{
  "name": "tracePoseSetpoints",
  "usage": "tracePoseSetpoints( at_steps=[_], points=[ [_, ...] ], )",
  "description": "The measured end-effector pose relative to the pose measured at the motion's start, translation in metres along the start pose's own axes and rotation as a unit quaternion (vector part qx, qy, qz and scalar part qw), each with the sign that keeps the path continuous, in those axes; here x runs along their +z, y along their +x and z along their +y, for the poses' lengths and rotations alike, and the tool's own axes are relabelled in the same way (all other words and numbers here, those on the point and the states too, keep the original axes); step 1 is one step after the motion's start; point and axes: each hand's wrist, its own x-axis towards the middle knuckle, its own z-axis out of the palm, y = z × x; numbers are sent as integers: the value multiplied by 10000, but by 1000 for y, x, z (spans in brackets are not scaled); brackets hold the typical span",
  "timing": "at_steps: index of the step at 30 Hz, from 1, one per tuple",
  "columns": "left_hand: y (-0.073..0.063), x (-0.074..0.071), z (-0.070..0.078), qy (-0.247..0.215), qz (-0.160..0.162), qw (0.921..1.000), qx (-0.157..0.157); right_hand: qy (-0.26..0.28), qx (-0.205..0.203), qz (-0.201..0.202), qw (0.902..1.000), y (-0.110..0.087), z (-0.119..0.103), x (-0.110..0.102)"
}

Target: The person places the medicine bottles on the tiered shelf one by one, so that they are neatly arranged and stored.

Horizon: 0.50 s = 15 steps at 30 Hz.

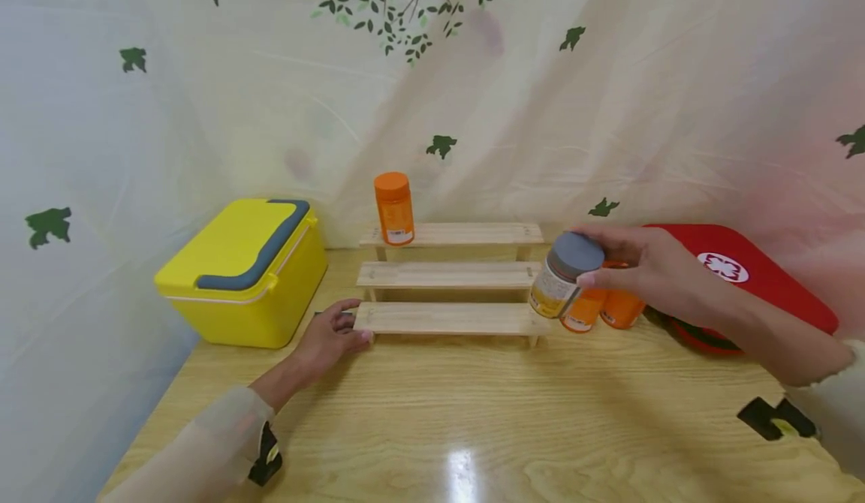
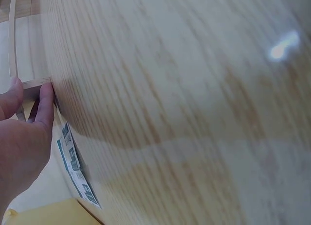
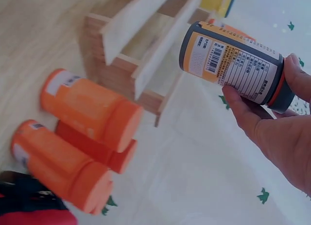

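Observation:
My right hand (image 1: 652,266) holds a grey-lidded supplement bottle (image 1: 556,287) by its lid end, raised beside the right end of a three-tier wooden rack (image 1: 446,317). In the right wrist view the bottle (image 3: 228,64) is tilted, its printed label and barcode facing the camera. My left hand (image 1: 329,338) grips the left end of the rack's lowest shelf; the left wrist view shows thumb and fingers around that wooden end (image 2: 35,84). An orange bottle (image 1: 394,209) stands upright on the top shelf, at the left.
Several orange bottles (image 3: 90,106) stand right of the rack, partly hidden by my right hand in the head view. Behind them lies a red case with a white cross emblem (image 1: 757,278). A yellow box with a grey handle (image 1: 236,278) stands left. A patterned curtain (image 1: 513,112) hangs behind.

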Motion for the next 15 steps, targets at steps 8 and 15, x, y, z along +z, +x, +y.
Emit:
tracePoseSetpoints(
  at_steps=[8, 15],
  points=[
    [-1, 0, 1, -72, 30, 10000, -18, 124, -211, 44, 9997, 46, -27, -2],
    [0, 1, 1, 14, 70, 10000, -47, 400, -337, -52, 9986, 88, -39, 5]
  ],
)
